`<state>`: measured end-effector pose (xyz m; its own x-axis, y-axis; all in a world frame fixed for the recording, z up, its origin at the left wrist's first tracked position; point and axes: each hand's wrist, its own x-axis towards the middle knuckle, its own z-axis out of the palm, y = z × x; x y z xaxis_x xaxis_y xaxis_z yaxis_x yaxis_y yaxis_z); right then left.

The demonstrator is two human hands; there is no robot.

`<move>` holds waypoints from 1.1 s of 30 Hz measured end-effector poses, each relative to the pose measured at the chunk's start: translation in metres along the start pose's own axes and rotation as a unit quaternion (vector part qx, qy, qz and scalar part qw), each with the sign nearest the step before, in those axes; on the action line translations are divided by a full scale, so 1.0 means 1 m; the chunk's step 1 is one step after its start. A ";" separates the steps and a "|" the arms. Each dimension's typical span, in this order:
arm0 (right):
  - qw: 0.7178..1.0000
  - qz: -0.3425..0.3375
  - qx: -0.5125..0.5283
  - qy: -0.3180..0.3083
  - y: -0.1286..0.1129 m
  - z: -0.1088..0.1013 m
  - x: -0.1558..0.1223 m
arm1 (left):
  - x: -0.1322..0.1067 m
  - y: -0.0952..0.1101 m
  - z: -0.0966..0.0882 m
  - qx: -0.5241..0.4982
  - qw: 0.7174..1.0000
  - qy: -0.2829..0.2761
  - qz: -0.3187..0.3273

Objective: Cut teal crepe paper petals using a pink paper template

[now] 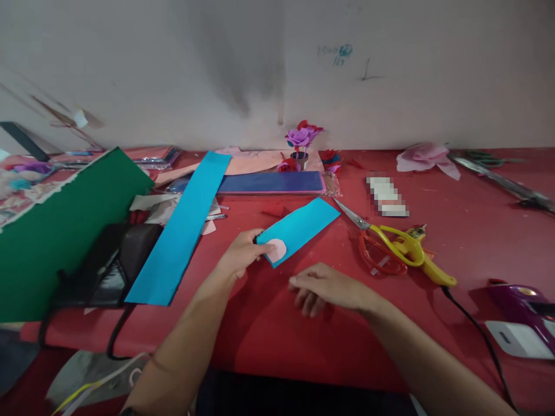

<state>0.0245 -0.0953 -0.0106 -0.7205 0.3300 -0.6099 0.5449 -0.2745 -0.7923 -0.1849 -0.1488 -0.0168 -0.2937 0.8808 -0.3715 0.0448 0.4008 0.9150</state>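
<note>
My left hand (243, 253) pinches the near end of a short cyan paper strip (303, 226) together with a small pale pink rounded piece (276, 249) lying on it. The strip rests on the red table (269, 323) and points away to the right. My right hand (323, 288) lies palm down on the table just below the strip, fingers loosely curled, holding nothing that I can see.
A long cyan strip (184, 228) and a green sheet (60, 231) lie at the left over a black bag (108, 266). Yellow-handled scissors (390, 240), a glue gun (427, 263) and its cord sit at the right. A dark blue sheet (269, 182) and paper flowers (300, 138) stand by the wall.
</note>
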 end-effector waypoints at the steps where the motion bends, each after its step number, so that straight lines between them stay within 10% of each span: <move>1: 0.998 -0.001 0.070 -0.006 0.000 0.000 0.002 | 0.000 0.000 0.002 -0.033 0.999 0.002 -0.003; 7: 0.921 -0.145 0.352 0.078 0.004 -0.002 0.028 | -0.009 0.001 0.020 -0.108 0.994 0.025 -0.017; 19: 0.944 -0.228 0.212 0.103 0.002 -0.035 0.017 | -0.008 0.015 0.040 -0.194 0.968 -0.129 -0.088; 33: 0.894 -0.400 0.022 0.201 -0.002 -0.047 0.002 | -0.002 0.013 0.047 -0.221 0.964 -0.146 0.025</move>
<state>0.0426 -0.0516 -0.0109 -0.6542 0.7326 0.1882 -0.1003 0.1625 -0.9816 -0.1389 -0.1338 -0.0109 -0.0177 0.9555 -0.2945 -0.3777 0.2664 0.8868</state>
